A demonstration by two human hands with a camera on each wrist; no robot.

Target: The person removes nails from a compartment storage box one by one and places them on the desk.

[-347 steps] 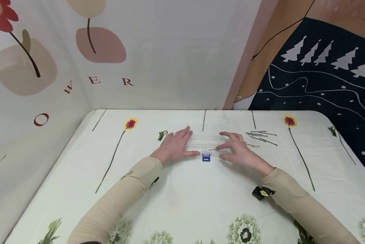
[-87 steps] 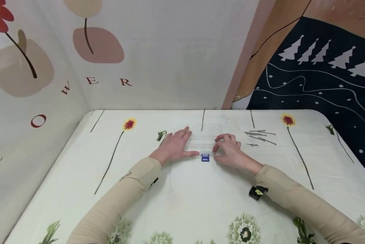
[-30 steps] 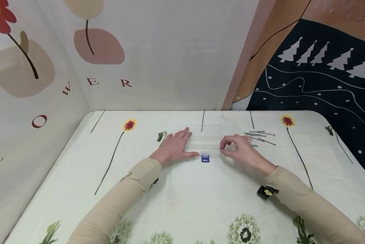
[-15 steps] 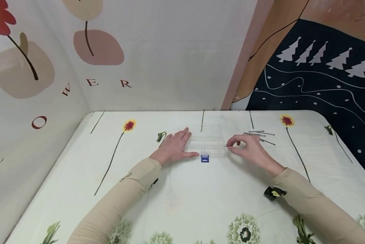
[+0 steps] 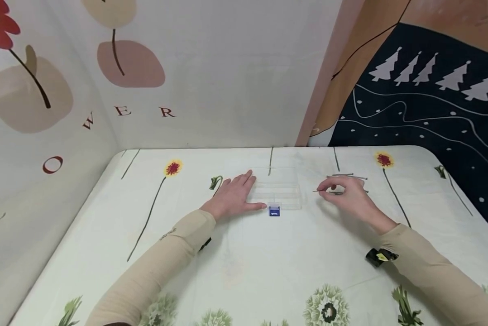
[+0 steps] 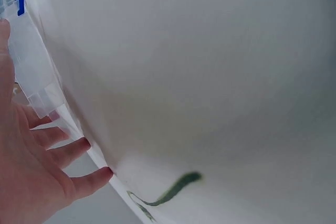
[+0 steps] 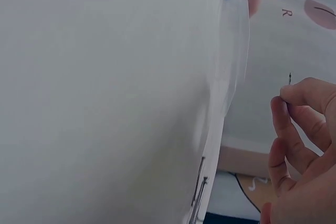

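Note:
A clear plastic box [image 5: 294,199] with compartments and a blue latch [image 5: 274,211] lies with its lid laid back on the table. My left hand [image 5: 235,194] rests at the box's left side, fingers spread and straight; the left wrist view shows the fingers [image 6: 71,153] beside the clear plastic. Right of the box, my right hand [image 5: 351,199] pinches a thin nail [image 5: 315,191] between thumb and forefinger. One end of that nail [image 7: 290,78] sticks out past the fingertips in the right wrist view. Loose nails [image 5: 346,175] lie behind the right hand, which partly hides them.
A white flower-print cloth [image 5: 244,271] covers the table. Behind it hangs a pale printed curtain [image 5: 227,90], with a dark tree-patterned cloth [image 5: 423,113] at the right. The table's far edge runs just beyond the box.
From the box's right compartment area, my right hand has drawn away rightward, toward the loose nails, with a nail in its fingertips. My left hand has stayed by the box.

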